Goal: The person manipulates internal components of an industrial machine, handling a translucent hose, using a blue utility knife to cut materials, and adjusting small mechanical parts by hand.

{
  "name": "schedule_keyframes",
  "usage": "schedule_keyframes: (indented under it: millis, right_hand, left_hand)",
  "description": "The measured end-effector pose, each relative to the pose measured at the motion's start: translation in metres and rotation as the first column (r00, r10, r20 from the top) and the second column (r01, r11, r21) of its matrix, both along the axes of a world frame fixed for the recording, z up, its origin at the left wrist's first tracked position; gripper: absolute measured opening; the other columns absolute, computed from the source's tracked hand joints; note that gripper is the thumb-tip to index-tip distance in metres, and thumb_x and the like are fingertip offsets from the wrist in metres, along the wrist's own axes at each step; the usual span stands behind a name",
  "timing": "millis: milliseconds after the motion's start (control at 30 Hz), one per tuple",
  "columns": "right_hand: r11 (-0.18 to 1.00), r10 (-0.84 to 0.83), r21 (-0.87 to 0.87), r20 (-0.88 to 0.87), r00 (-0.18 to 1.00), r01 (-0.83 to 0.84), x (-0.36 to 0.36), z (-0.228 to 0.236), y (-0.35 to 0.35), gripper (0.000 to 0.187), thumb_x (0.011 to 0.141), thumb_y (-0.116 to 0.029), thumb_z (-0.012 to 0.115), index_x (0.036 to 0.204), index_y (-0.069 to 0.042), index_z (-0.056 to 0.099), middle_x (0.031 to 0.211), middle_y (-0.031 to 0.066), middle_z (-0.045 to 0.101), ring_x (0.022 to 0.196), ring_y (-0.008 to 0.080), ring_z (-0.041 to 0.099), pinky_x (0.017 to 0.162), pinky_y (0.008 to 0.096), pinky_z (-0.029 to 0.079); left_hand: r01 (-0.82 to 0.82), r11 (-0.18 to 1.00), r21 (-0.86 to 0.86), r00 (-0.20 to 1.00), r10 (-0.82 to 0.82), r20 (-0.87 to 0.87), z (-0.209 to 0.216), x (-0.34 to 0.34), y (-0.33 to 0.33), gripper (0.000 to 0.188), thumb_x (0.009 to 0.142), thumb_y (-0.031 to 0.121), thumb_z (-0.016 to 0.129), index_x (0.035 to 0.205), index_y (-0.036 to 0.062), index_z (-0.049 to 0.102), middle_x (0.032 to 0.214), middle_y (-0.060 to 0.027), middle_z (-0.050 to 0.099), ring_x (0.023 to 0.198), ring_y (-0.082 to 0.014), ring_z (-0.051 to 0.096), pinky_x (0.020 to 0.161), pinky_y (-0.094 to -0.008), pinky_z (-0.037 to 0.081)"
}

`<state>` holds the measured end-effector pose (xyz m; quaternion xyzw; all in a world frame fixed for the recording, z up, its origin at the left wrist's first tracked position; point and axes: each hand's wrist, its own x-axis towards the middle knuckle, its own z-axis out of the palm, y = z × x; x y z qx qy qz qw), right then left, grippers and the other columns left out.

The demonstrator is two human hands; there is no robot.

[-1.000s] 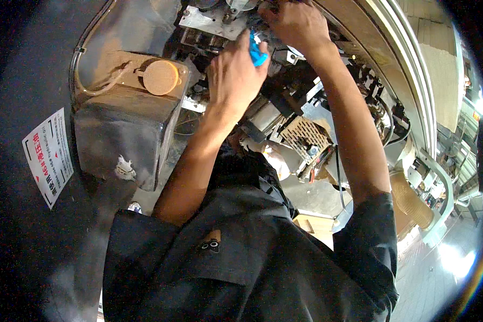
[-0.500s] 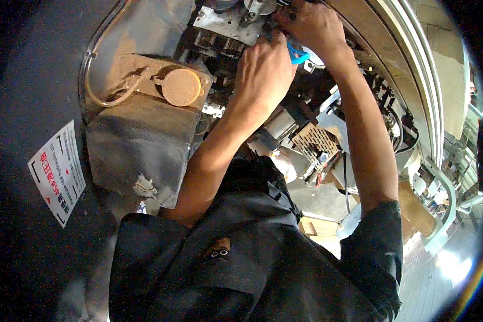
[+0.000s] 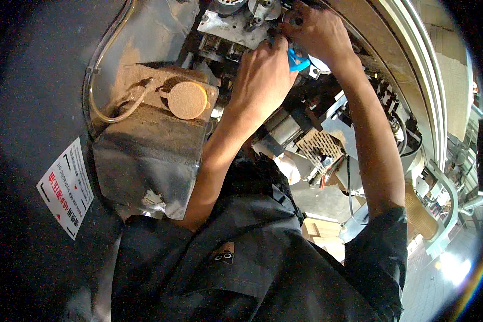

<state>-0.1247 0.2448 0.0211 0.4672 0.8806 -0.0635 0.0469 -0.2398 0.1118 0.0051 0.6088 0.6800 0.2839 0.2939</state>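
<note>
My left hand [image 3: 264, 72] reaches up into the machine with its fingers curled closed. A bright blue forked piece [image 3: 298, 61], like the handle end of a small tool, sticks out from the palm side of that hand; the rest of it is hidden. Just beyond, my right hand [image 3: 319, 32] has its fingers bent inward among dark parts, the fingertips almost meeting those of the left. Whatever the right fingers pinch cannot be seen. A scuffed metal plate [image 3: 235, 33] with round fittings lies left of both hands.
To the left stands a dusty dark tank [image 3: 145, 161] with a round yellow-rimmed cap [image 3: 187, 100] and a clear hose [image 3: 103, 115]. A perforated tan tray [image 3: 319, 147] and loose tools lie below my right forearm. A pale curved frame edge [image 3: 421, 70] bounds the right side.
The view has shifted slightly, so the machine sits a little lower and to the right. The blue piece has turned and shows a more forked outline. Both hands stay at the same spot.
</note>
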Motion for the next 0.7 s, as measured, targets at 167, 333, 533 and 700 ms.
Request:
schedule_keyframes:
  millis: [167,333,533,700]
  right_hand:
    - [1.000,-0.008,0.007,-0.030,1.000,0.008,0.007,-0.008,0.000,0.036,0.089,-0.035,0.069,0.092,0.001,0.070,0.076,0.0242,0.069,0.072,0.0402,0.069,0.061,0.0494,0.053]
    - [1.000,0.017,-0.013,-0.111,0.994,-0.018,0.001,-0.002,-0.002,0.035,0.088,-0.035,0.072,0.093,0.000,0.070,0.078,0.0248,0.069,0.073,0.0410,0.069,0.062,0.0492,0.054]
    - [0.996,0.038,-0.072,-0.137,0.990,-0.048,0.006,0.016,-0.002,0.034,0.087,-0.034,0.073,0.096,-0.001,0.071,0.079,0.0240,0.069,0.072,0.0411,0.069,0.061,0.0494,0.053]
    - [0.995,-0.088,-0.063,-0.088,0.992,0.083,0.001,-0.003,0.002,0.031,0.088,-0.031,0.071,0.095,-0.001,0.072,0.079,0.0237,0.070,0.071,0.0422,0.068,0.060,0.0511,0.052]
  left_hand:
    - [0.012,1.000,0.004,1.000,-0.012,-0.008,-0.002,0.002,0.003,0.040,0.092,0.024,0.073,0.121,-0.0025,0.064,0.098,-0.0287,0.070,0.088,-0.0469,0.069,0.077,-0.0545,0.055]
    - [0.001,1.000,-0.006,1.000,-0.001,-0.010,0.004,-0.001,0.002,0.039,0.090,0.022,0.075,0.118,-0.0034,0.063,0.098,-0.0296,0.069,0.089,-0.0471,0.069,0.079,-0.0536,0.056]
    - [0.039,0.999,-0.032,0.999,-0.039,-0.002,0.003,0.001,0.004,0.039,0.086,0.017,0.079,0.112,-0.0058,0.060,0.097,-0.0310,0.067,0.089,-0.0458,0.071,0.080,-0.0504,0.058]
    - [0.006,1.000,0.004,1.000,-0.006,0.018,0.000,0.001,0.002,0.042,0.093,0.025,0.072,0.122,-0.0028,0.063,0.096,-0.0286,0.071,0.088,-0.0476,0.068,0.077,-0.0555,0.054]
